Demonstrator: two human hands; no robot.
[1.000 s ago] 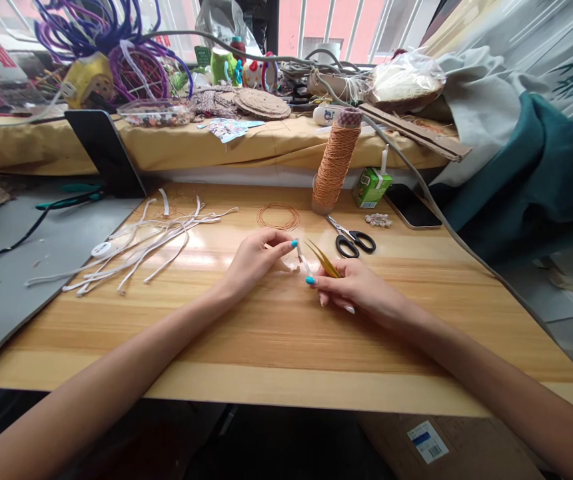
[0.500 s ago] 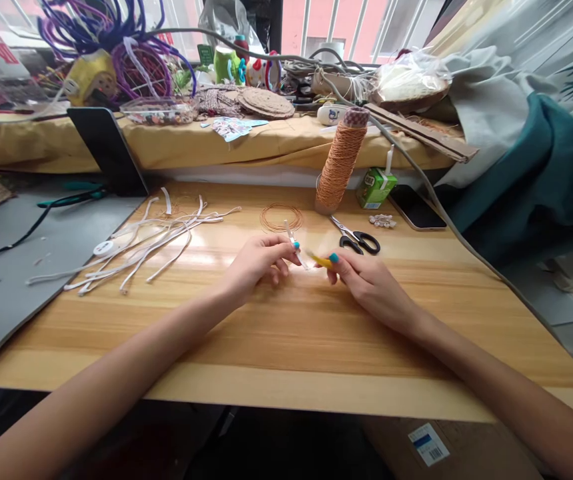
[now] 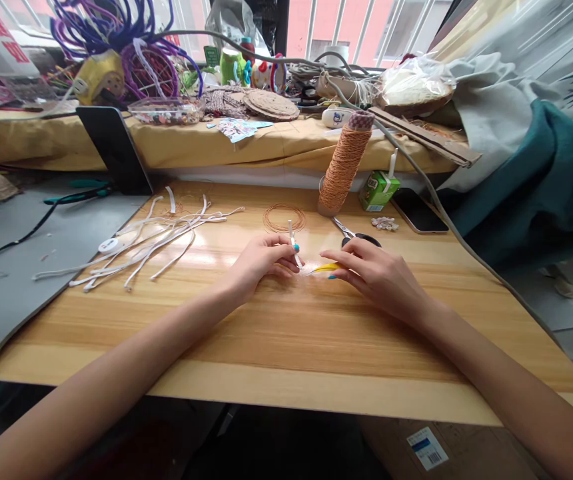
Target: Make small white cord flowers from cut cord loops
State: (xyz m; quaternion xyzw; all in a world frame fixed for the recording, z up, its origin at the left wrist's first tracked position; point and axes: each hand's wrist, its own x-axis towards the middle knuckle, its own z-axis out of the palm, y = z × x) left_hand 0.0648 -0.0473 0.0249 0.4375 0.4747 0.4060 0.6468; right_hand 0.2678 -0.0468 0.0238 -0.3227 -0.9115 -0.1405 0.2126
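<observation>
Two hands meet just in front of the flat coil of copper-brown cord (image 3: 284, 217) on the pale wooden surface (image 3: 286, 333): the left hand (image 3: 259, 263) pinches a short white strip (image 3: 293, 239) upright, the right hand (image 3: 374, 270) grips yellow tweezers (image 3: 327, 267) aimed at its base. Judging by this, the strip is being worked; next calls for a steady, fine nip.
</observation>
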